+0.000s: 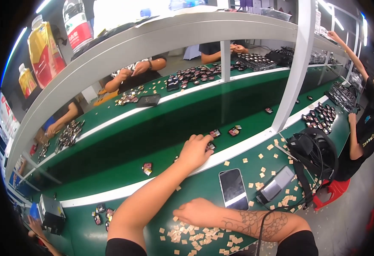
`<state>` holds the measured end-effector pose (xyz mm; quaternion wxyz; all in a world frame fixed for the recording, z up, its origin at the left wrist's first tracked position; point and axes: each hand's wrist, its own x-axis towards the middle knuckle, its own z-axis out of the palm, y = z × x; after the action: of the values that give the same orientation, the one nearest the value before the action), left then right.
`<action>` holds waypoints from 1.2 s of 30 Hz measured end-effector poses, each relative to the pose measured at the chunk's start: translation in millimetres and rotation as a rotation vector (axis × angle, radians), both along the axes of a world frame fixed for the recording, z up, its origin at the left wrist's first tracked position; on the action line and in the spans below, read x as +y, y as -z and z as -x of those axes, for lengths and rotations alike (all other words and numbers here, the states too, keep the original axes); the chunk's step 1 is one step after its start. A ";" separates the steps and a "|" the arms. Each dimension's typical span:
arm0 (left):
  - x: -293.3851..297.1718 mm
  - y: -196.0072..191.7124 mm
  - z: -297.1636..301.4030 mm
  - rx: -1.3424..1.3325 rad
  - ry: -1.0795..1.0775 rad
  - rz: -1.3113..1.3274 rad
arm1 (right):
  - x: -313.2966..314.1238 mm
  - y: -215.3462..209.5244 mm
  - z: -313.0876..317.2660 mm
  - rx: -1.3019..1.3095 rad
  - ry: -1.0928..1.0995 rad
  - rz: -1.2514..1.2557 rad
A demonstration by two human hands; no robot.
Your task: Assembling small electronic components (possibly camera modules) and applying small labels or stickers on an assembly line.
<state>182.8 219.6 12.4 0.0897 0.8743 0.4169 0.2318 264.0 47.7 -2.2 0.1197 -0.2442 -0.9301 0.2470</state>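
Reaches up and left of the phone [233, 187] with the left hand [195, 150], out over the white strip [238, 150] onto the green belt [152, 128]. Curls the fingers down onto a small dark piece [211, 146] there; cannot tell whether gripped or only touched, since the fingers hide most of it. Rests the right hand [196, 210] down and left of the phone, palm down and fingers slack, on a scatter of small tan squares [195, 234], holding nothing that shows.

More dark pieces [234, 131] above the phone, farther out on the belt; a grey box [276, 184] just right of the phone.

Likely trouble: losing the piece down the belt if the fingertips only graze it. Could also sweep tan squares toward the phone, or off the near edge, with the right forearm lying across them.
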 end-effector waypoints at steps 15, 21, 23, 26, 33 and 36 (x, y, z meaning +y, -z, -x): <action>43.9 -4.6 -92.9 0.058 0.187 0.039 | -10.6 10.8 5.4 0.136 0.068 -0.123; -15.0 5.3 17.5 -0.051 0.231 0.053 | -6.6 10.3 2.6 0.096 0.007 -0.106; -32.7 0.8 46.5 -0.047 0.163 0.122 | -7.2 10.0 4.1 0.087 0.010 -0.104; -35.7 7.3 79.0 -0.011 0.131 0.045 | -7.8 3.9 1.3 0.085 0.032 -0.093; -53.0 2.9 136.6 0.039 0.081 0.006 | -5.8 -4.0 3.4 0.097 0.073 -0.089; -63.8 1.7 163.1 0.119 0.042 -0.052 | -7.0 -1.9 2.2 0.103 0.086 -0.088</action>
<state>19.7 155.7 10.7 0.0466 0.8972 0.3968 0.1881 261.7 40.7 -0.3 0.1888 -0.2655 -0.9212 0.2128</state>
